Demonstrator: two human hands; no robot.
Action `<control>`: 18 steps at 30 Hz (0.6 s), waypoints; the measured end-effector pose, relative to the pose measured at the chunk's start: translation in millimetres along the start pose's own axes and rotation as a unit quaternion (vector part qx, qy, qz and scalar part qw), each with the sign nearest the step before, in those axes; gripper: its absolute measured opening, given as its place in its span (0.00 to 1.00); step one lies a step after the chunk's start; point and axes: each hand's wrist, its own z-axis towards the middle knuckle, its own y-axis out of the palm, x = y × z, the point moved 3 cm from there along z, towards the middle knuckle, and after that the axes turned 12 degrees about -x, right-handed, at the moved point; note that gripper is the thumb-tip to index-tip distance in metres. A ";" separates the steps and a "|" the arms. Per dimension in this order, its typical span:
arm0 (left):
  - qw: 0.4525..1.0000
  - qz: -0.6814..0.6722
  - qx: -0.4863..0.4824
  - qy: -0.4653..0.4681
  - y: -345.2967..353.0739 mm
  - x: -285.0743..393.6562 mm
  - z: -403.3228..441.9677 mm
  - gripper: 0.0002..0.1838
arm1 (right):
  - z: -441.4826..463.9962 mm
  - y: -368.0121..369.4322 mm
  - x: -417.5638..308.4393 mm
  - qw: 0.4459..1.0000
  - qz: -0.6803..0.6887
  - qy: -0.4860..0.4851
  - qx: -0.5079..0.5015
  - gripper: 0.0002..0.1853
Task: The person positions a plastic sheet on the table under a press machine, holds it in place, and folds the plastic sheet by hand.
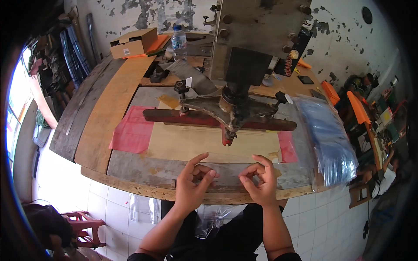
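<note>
My left hand point(195, 182) and my right hand point(261, 182) are raised at the front edge of the worktable, thumbs and fingers pinched. Between them stretches a thin clear plastic sheet point(230, 167), hard to see against the table. Just beyond my fingertips lies a cream-coloured pad point(183, 141) with pink-red material point(133, 130) at its left end. Over the pad hangs a press point(233, 106) with a long dark red bar point(202, 120). Another clear plastic piece point(213, 217) rests on my lap.
A stack of clear plastic sleeves point(328, 139) lies at the table's right side. Behind are a cardboard box point(135, 42) and a water bottle point(179, 42). A red stool point(85, 228) stands on the floor at left, beside a person's dark-haired head point(45, 222). Another person sits at far right.
</note>
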 end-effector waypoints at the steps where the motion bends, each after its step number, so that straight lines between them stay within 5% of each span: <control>1: 1.000 0.000 0.002 -0.001 -0.9 -0.6 -0.7 0.27 | 0.3 -0.5 0.3 1.000 0.001 0.000 -0.001 0.32; 18: 0.997 0.026 -0.058 0.043 -2.6 -3.2 -0.5 0.40 | -2.1 -5.9 4.4 0.999 -0.028 0.036 0.024 0.25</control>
